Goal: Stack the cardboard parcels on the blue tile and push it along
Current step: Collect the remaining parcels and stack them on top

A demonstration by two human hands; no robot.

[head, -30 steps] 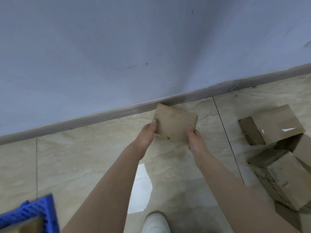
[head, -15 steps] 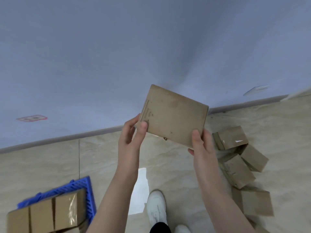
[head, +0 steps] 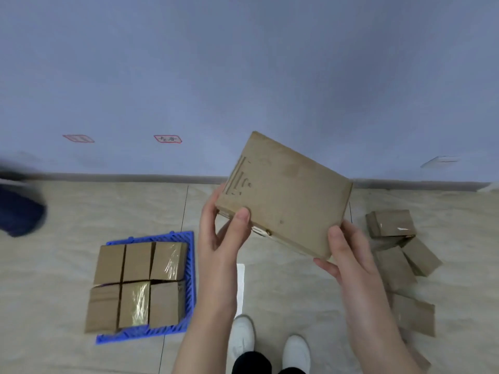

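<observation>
- A dark blue shape point(head: 20, 211) at the left edge is blurry and cut off.
- The marks on the two red wall labels point(head: 167, 139) are too small to read.
- The right arm hides part of the loose parcels point(head: 413, 314) at lower right.

A pale blue wall point(head: 243, 76) meets beige marble-look floor tiles point(head: 67, 211) at a grey skirting board point(head: 121, 177). Just above the skirting board, two red-bordered labels point(head: 167, 139) mark the wall; a dark blur sits far left.
</observation>
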